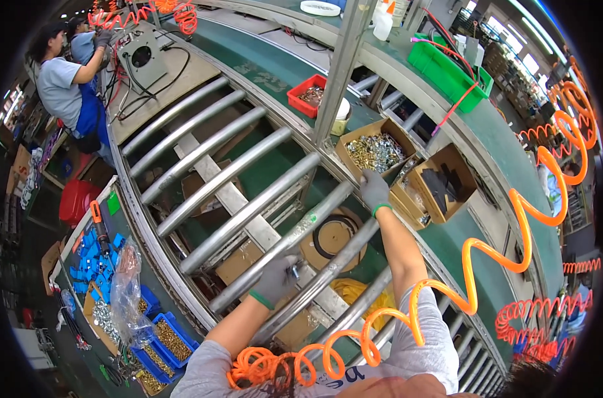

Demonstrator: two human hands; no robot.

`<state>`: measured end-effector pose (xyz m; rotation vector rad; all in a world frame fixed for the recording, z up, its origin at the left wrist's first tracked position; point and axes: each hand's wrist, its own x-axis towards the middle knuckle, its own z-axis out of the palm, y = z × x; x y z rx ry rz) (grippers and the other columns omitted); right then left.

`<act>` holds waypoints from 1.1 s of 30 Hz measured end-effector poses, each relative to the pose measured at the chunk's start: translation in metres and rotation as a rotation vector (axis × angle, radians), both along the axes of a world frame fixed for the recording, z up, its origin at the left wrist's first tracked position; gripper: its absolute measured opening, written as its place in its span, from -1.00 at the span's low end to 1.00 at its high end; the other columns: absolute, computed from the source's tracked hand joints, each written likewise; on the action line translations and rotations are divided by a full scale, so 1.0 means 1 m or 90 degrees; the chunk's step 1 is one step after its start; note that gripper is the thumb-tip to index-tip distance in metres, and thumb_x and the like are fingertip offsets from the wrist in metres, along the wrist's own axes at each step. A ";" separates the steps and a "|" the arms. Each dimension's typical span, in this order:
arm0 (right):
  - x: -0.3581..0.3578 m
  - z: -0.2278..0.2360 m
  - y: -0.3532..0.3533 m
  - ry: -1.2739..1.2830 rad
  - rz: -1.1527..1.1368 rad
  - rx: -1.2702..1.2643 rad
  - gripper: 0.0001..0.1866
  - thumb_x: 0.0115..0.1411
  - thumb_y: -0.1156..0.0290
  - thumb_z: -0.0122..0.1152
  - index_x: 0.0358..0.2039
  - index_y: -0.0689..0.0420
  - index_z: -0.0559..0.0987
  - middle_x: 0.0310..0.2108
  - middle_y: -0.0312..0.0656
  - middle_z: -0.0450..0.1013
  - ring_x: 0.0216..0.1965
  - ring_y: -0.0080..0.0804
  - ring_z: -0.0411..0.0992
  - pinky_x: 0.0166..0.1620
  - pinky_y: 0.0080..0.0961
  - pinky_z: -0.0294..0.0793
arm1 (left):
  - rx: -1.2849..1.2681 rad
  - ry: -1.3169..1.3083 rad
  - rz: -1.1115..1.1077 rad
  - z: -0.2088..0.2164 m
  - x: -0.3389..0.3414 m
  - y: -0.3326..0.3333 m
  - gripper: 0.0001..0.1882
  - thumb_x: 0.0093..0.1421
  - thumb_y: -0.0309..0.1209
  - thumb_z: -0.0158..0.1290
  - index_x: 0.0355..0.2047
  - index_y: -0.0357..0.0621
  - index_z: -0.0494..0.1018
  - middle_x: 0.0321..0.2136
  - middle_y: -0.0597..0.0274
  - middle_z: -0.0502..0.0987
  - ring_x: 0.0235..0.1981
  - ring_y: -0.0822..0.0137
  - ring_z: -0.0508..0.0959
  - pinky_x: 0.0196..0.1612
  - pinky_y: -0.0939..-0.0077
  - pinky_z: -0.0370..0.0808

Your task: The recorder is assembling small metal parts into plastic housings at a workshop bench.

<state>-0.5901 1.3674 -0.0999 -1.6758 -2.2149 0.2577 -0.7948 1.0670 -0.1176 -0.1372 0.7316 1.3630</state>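
My left hand [273,280], in a grey glove with a green cuff, is closed over the metal rollers [285,232]. A small dark metallic piece [293,270] shows at its fingertips, too small to name. My right hand [376,190], gloved the same way, is at the near corner of a cardboard box of small metal fasteners [380,151]. Its fingers look drawn together, and whatever may be in them is hidden. Beside that hand stand an open cardboard box with dark flat pieces [441,184] and a smaller box with bagged parts [409,201].
An orange coiled hose [474,272] hangs across my right side. Blue bins of brass fittings [172,339], blue parts [92,262] and a plastic bag [130,292] lie on the left bench. A metal post [341,73] rises beyond the rollers. A co-worker [66,83] stands beside a metal-cased machine [141,58].
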 end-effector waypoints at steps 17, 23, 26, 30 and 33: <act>0.063 0.020 -0.084 0.051 0.224 -0.036 -0.77 0.21 0.38 0.11 -0.12 0.11 0.55 -0.17 -0.01 0.47 -0.14 0.02 0.47 -0.08 -0.23 0.48 | 0.192 -0.065 0.035 0.038 0.079 0.161 -0.64 0.22 -0.59 -0.09 0.05 -0.30 0.30 -0.07 -0.01 0.42 -0.01 0.07 0.46 0.10 0.16 0.46; 0.058 0.019 -0.107 0.029 0.279 -0.018 -0.76 0.21 0.37 0.13 -0.12 0.11 0.55 -0.17 -0.05 0.48 -0.17 -0.01 0.48 -0.12 -0.23 0.49 | 0.392 0.203 -0.040 0.010 0.086 0.197 -0.58 0.24 -0.48 -0.06 0.13 -0.03 0.32 -0.02 0.16 0.41 -0.04 0.24 0.42 0.06 0.36 0.38; 0.070 0.015 -0.108 0.064 0.261 0.017 -0.77 0.22 0.36 0.13 -0.12 0.11 0.55 -0.18 -0.06 0.48 -0.19 -0.01 0.48 -0.14 -0.23 0.49 | 0.209 0.190 -0.072 0.022 0.094 0.197 -0.49 0.25 -0.42 -0.02 0.22 0.00 0.25 0.08 0.18 0.39 0.01 0.33 0.41 0.03 0.46 0.37; 0.062 0.016 -0.111 0.063 0.257 0.010 -0.77 0.23 0.35 0.13 -0.12 0.11 0.55 -0.19 -0.06 0.48 -0.19 -0.02 0.48 -0.14 -0.25 0.50 | 0.138 0.769 0.136 -0.010 0.066 0.193 -0.25 0.14 -0.37 0.15 0.27 -0.40 0.11 0.17 0.00 0.36 0.21 0.15 0.33 0.21 0.37 0.29; 0.053 0.018 -0.113 0.063 0.273 0.015 -0.76 0.23 0.34 0.12 -0.11 0.10 0.56 -0.19 -0.08 0.48 -0.20 -0.04 0.49 -0.15 -0.25 0.50 | -0.001 0.610 0.215 -0.028 0.078 0.183 -0.07 0.06 -0.27 0.26 0.31 -0.40 0.03 0.11 0.03 0.40 0.09 0.14 0.41 0.15 0.37 0.33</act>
